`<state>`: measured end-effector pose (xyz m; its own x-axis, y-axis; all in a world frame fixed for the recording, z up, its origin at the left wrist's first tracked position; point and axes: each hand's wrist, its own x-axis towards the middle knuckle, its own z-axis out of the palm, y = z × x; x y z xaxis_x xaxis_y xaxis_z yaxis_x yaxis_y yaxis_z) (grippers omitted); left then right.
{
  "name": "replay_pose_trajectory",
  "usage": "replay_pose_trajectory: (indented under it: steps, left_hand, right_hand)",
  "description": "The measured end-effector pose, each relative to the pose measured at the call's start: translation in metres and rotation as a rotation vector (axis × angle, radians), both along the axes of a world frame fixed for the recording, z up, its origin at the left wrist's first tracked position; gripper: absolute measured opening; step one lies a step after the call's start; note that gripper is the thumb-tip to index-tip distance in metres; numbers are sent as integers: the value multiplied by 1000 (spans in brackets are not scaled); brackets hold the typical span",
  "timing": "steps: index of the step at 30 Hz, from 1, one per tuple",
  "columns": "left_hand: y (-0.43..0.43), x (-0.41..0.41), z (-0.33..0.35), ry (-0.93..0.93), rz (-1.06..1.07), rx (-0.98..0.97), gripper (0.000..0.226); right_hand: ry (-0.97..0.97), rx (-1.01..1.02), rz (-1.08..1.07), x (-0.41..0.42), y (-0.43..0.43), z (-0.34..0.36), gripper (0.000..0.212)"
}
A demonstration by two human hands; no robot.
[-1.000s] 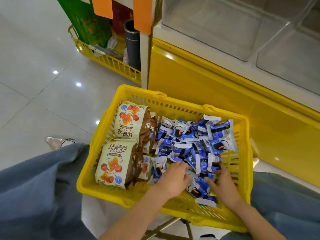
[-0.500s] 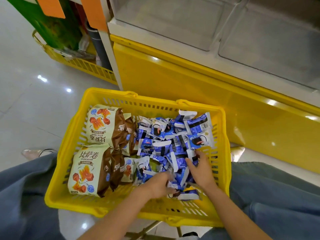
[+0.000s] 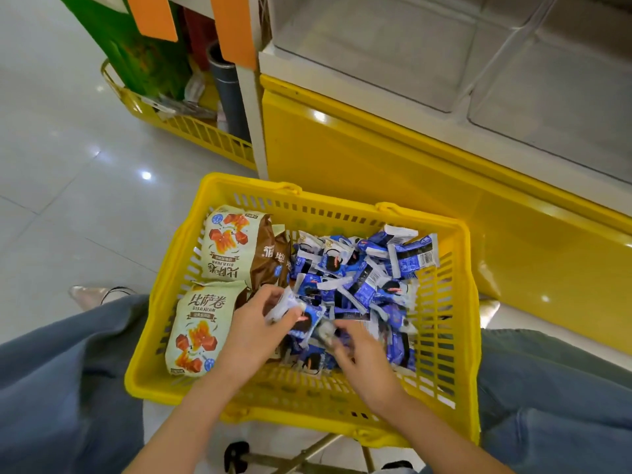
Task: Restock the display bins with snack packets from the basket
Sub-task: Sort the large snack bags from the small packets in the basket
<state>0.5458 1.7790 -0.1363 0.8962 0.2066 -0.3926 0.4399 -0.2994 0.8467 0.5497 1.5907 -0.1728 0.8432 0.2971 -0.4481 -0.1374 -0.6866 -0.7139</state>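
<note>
Floor: glossy pale tiles (image 3: 68, 200) beneath a person's blue jeans (image 3: 68, 388).
Left hand (image 3: 253, 331): pinching one small blue-and-white snack packet (image 3: 287, 307), lifted clear of the pile it dug through a moment ago.
Right hand (image 3: 362, 360): fingers curled among the packets, blurred; grip cannot be told.
Yellow plastic basket (image 3: 342, 204): holds the remaining packets and two large cream-and-brown bags (image 3: 225, 244).
White display bins (image 3: 376, 53): nothing visible inside; restocking apparently just beginning.

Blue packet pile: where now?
Head view: blue packet pile fills the right half of the yellow basket, beside two cream bags; left hand pinches a packet at its near edge.
</note>
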Motion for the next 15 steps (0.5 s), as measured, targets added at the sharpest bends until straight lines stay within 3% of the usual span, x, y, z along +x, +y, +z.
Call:
replay_pose_trajectory:
  steps: [4, 7, 9, 10, 13, 15]
  left_hand:
    - [4, 1, 1, -17, -18, 28, 15]
    - [3, 0, -1, -15, -37, -5, 18]
    - [0, 1, -6, 3, -48, -7, 19]
    - [-2, 3, -10, 17, -65, 6, 19]
    - [-12, 12, -27, 106, -132, 48, 16]
    - [-20, 19, -41, 190, -199, 117, 17]
  right_hand:
    - [116, -157, 403, 8, 4, -6, 42]
    - [-86, -133, 122, 22, -6, -1, 38]
    - [-258, -230, -78, 38, -24, -3, 47]
    - [-260, -299, -102, 45, -35, -6, 56]
    - [-20, -431, -25, 55, -56, -15, 77]
    - [28, -454, 0, 54, -60, -21, 75]
